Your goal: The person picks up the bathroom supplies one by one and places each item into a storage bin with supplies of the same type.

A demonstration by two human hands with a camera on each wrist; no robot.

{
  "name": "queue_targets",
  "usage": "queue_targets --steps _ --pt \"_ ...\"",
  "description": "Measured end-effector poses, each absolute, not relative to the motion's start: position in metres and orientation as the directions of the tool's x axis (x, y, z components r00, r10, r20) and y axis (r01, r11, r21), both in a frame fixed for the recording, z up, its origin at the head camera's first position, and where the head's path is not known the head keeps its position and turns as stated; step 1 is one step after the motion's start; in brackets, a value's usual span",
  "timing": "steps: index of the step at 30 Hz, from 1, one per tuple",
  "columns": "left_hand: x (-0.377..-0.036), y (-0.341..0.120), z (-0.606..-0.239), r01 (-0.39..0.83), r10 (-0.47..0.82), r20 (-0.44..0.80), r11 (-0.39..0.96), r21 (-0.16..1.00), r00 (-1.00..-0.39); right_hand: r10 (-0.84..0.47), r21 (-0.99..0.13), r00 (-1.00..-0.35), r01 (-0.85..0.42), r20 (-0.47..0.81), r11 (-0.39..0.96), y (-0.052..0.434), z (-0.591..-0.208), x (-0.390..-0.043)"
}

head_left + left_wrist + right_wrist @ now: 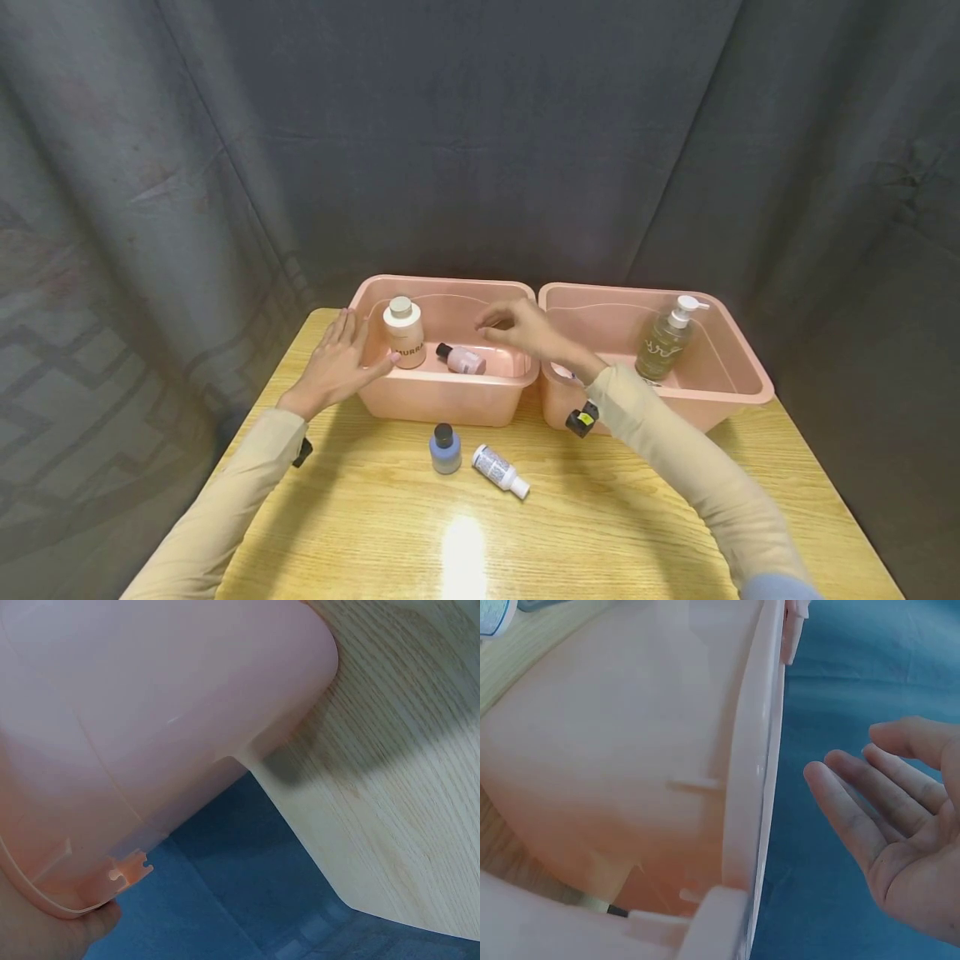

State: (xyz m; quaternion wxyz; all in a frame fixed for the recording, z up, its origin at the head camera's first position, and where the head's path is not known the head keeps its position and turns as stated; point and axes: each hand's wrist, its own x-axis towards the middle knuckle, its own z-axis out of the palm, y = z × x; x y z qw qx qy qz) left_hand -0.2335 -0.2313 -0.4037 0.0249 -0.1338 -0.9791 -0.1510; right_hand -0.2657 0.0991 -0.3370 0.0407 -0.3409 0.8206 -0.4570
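My left hand (333, 367) rests at the left rim of the left pink bin (442, 404), its fingers spread and the thumb pointing in over the front rim. In the left wrist view, fingers (97, 922) show at the bin's edge. Over the right end of the same bin hovers my right hand (521, 329), fingers loosely bent and holding nothing. Inside this bin stands a white-capped bottle (405, 333) with a pale pink lower part and "MURRA" lettering. Beside it a small pink bottle (465, 361) with a black cap lies on its side.
Against its right side stands a second pink bin (720, 408), holding a greenish pump bottle (662, 348) with a white pump. On the wooden table (375, 517) in front, a blue black-capped bottle (446, 455) stands upright and a small white bottle (495, 468) lies down. Grey curtains (465, 150) hang behind.
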Motion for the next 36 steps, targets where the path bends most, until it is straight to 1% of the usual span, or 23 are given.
queue_targets --steps 8,11,18,28,36 --pt "-0.234 -0.232 -0.404 0.271 0.256 0.089 0.917 0.294 -0.963 -0.595 -0.821 -0.778 -0.466 0.202 0.331 0.097 -0.341 -0.255" --pt "-0.234 -0.232 -0.404 0.271 0.256 0.087 0.917 0.293 -0.963 -0.604 -0.808 -0.767 -0.487 0.216 0.331 0.097 -0.344 -0.254" --pt "-0.234 -0.232 -0.403 0.270 0.258 0.082 0.919 0.287 -0.963 -0.644 -0.776 -0.719 -0.553 0.262 0.302 0.096 -0.351 -0.251" --pt "-0.234 -0.233 -0.404 0.271 0.256 0.090 0.923 0.274 -0.962 -0.666 -0.739 -0.701 -0.586 0.255 0.333 0.092 -0.356 -0.243" --pt "-0.234 -0.233 -0.404 0.267 0.254 0.084 0.922 0.280 -0.964 -0.685 -0.744 -0.676 -0.598 0.270 0.297 0.089 -0.361 -0.236"
